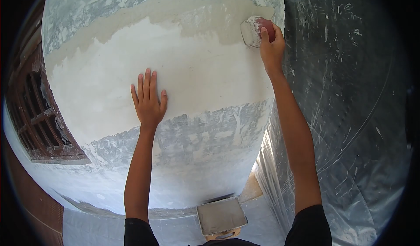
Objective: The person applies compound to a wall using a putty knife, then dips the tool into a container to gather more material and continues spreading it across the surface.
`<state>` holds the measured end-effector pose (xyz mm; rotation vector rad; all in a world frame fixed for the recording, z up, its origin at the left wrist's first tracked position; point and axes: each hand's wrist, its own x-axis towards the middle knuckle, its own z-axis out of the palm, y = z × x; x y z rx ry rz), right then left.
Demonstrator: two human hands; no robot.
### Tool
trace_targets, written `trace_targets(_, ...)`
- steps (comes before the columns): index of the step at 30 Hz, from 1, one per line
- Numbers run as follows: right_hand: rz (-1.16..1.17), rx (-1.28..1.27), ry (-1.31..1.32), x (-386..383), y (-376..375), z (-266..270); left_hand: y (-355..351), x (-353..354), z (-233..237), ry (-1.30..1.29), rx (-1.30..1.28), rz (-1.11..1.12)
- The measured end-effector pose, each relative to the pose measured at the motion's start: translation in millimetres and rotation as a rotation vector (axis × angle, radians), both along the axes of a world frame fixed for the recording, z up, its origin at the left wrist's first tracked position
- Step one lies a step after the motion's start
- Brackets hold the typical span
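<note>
My right hand [272, 49] grips the reddish-brown handle of a plaster-smeared trowel [251, 31], whose flat blade lies against the wall near its right edge. Bare and empty, my left hand [150, 99] is spread on the smooth pale plaster with its fingers apart. The wall [197, 71] carries a darker, wet-looking plaster band [205, 16] across its upper part, which reaches the trowel. Above that band and below the pale area, the surface is patchy blue-grey.
A brown window grille [41, 115] is set in the wall at the left. Dark plastic sheeting [350, 101] hangs at the right. Below the wall, a rectangular grey-topped board [222, 215] rests over a light brown support, with pale sheeting [170, 233] around it.
</note>
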<state>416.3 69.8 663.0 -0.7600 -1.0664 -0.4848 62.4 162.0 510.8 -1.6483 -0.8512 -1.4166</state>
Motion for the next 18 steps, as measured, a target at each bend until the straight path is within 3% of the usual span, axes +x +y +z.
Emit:
trace_targets(4,0.024,0.167,0.302,18,2,15,1,0,0,-0.001,0.010,0.004)
trace_targets(7,0.161,0.087,0.085,8,6,10,0,0,0,-0.002,0.002,-0.001)
trace_targets(11,0.024,0.051,0.075,23,10,12,-2,1,0,-0.025,0.006,0.027)
trace_targets(13,0.029,0.186,0.347,27,8,20,-1,1,1,-0.022,0.019,0.028)
trace_targets(15,0.113,0.185,0.338,18,5,16,-1,0,1,-0.023,0.019,0.028)
trace_targets(17,0.085,0.033,0.067,7,-2,12,-1,1,1,-0.022,0.018,0.022)
trace_targets(18,-0.006,0.011,0.057,11,1,12,-1,1,1,-0.022,0.017,0.020)
